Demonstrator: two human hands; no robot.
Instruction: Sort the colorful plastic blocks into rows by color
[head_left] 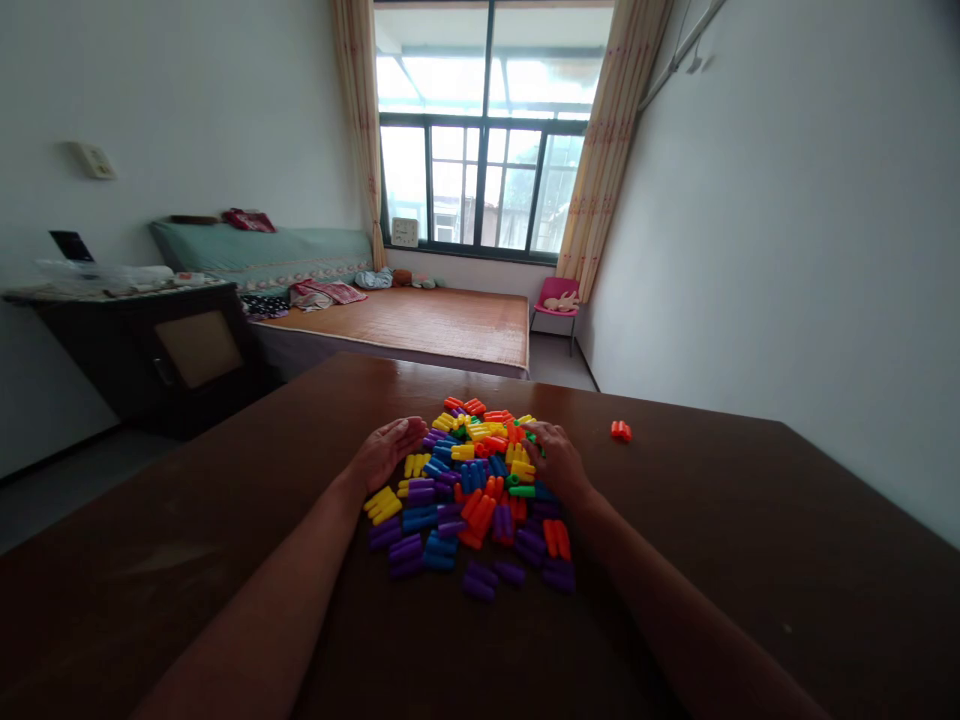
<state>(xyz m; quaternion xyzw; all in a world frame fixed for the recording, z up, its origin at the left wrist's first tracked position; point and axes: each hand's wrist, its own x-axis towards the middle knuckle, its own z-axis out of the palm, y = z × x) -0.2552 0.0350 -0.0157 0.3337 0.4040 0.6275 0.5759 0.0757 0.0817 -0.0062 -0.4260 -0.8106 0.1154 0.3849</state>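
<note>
A heap of plastic pieces in purple, blue, yellow, orange, red and green lies on the dark brown table (247, 520). My left hand (386, 452) rests at the heap's left edge, palm turned inward, fingers extended, holding nothing. On the other side, my right hand (556, 460) touches the heap's upper right edge, its fingers curved beside an orange piece (515, 431) and a yellow piece (520, 455); whether it grips any piece is unclear. Purple pieces (480, 580) lie along the near edge of the heap.
One orange-red piece (621, 430) lies apart on the table's right side. Beyond the table are a bed (420, 320), a pink chair (556, 296) and a window. A dark cabinet (142, 350) stands at the left, and a white wall at the right.
</note>
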